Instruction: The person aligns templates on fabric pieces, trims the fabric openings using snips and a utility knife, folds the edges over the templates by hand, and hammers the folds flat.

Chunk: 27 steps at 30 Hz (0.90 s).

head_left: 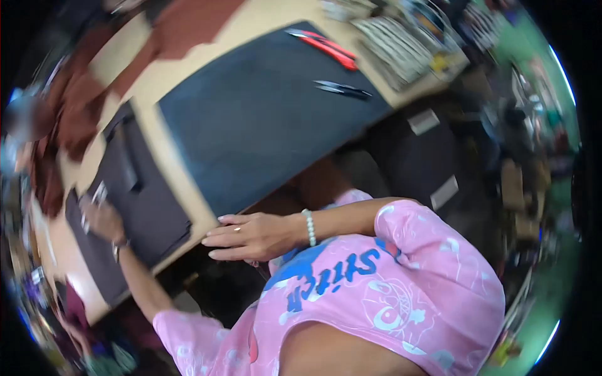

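Observation:
My left hand [103, 222] is blurred by motion over dark fabric pieces [147, 200] at the table's left part. Its fingers look closed around something small and whitish or silvery that I cannot make out. A dark strip [127, 160] lies on the same fabric, above and to the right of this hand. At the table's near edge, by the lower corner of a dark mat [263, 119], my right hand [248, 237] has its fingers stretched out and holds nothing.
A red-handled tool [326, 49] and small dark-handled snips [342, 89] lie on the mat. Reddish-brown fabric [81, 113] covers the table's far left. A basket-like tray [395, 50] stands at the far right. Part of another person shows at the left edge.

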{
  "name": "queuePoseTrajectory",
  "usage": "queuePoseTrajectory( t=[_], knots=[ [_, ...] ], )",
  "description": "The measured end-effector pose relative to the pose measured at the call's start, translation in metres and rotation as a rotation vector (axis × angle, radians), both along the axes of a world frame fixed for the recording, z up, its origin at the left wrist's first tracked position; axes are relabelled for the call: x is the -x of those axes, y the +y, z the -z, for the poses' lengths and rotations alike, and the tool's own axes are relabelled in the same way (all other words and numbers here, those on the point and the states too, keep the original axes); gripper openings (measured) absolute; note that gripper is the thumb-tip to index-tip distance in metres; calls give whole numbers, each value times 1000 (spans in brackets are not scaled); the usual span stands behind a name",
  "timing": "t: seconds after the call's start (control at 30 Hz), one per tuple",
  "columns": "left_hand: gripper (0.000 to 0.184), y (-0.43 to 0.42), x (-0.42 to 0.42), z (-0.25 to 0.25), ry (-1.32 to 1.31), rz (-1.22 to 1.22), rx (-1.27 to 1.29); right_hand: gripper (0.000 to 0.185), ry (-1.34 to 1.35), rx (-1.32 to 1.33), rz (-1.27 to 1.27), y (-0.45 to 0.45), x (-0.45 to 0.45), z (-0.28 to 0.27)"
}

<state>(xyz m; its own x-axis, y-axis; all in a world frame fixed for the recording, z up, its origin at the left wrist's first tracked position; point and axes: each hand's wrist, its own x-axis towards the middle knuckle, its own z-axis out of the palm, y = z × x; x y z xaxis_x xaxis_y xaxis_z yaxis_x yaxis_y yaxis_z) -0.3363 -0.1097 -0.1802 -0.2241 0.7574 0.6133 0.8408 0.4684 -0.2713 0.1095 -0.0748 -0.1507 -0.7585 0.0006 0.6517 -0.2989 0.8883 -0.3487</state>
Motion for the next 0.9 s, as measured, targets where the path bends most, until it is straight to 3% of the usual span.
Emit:
queuePoseTrajectory(
  t=[0.03,0.07,0.1,0.13,0.2,0.3,0.4,0.47,0.5,0.6,0.63,0.77,0.9],
  knots=[
    [49,-5,17,17,273,-240,114,37,60,-14,133,9,-32,-1],
    [50,7,-14,-9,144,-253,39,42,46,223,455,19,-101,-14],
    [51,7,16,8,251,-97,-78,49,70,189,660,22,-133,-11],
    [54,9,14,8,389,-112,-89,52,59,209,818,25,-165,-9],
    [61,26,-65,-26,231,-391,45,52,60,243,1122,25,-222,2],
    [67,51,-120,-34,-159,-40,-66,49,-19,310,1432,11,-288,26],
    [68,70,-219,-49,-386,277,-57,44,-198,279,1667,-2,-343,62],
    [66,75,-281,-54,-473,430,29,40,-334,284,1750,-7,-375,78],
    [66,76,-314,-58,-633,435,69,42,-503,328,1761,-10,-389,85],
    [63,77,-371,-42,-788,487,132,52,-684,381,1678,-7,-416,87],
    [59,75,-376,-37,-549,327,335,63,-826,351,1615,-2,-428,91],
    [55,77,-363,-32,-544,385,360,66,-815,337,1528,8,-454,92],
    [53,77,-364,-32,-545,393,354,63,-475,482,1944,23,-463,96]
  ],
)
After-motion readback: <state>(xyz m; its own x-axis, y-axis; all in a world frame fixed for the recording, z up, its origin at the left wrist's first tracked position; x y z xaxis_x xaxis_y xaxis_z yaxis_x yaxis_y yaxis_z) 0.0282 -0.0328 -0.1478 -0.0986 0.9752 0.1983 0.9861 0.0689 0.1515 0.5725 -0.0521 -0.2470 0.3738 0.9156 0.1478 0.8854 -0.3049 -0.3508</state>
